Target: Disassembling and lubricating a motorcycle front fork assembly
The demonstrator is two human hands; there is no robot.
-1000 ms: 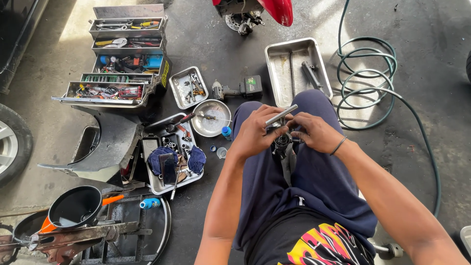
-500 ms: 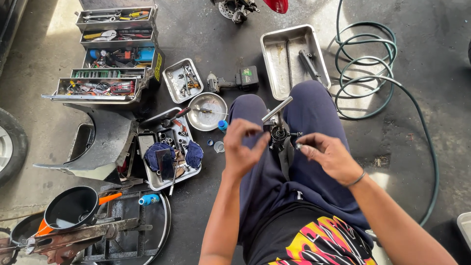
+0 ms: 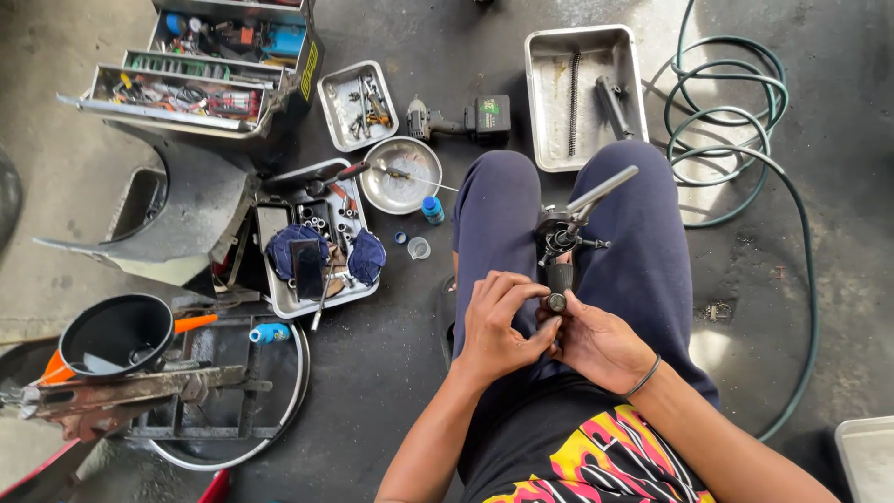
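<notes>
I have both hands closed on the handlebar grip: my right hand (image 3: 596,343) cups it upright over my lap between my knees, so my left hand (image 3: 498,321) can pinch its end. Half a second ago my hands were apart; now they meet.

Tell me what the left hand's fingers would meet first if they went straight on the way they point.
Probably the black handle end of the lever part; the left hand fingertips already sit beside it.

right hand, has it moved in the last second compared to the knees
Yes. The right hand has drawn back from near the knees toward the body, meeting the left hand at the brake lever part.
</notes>
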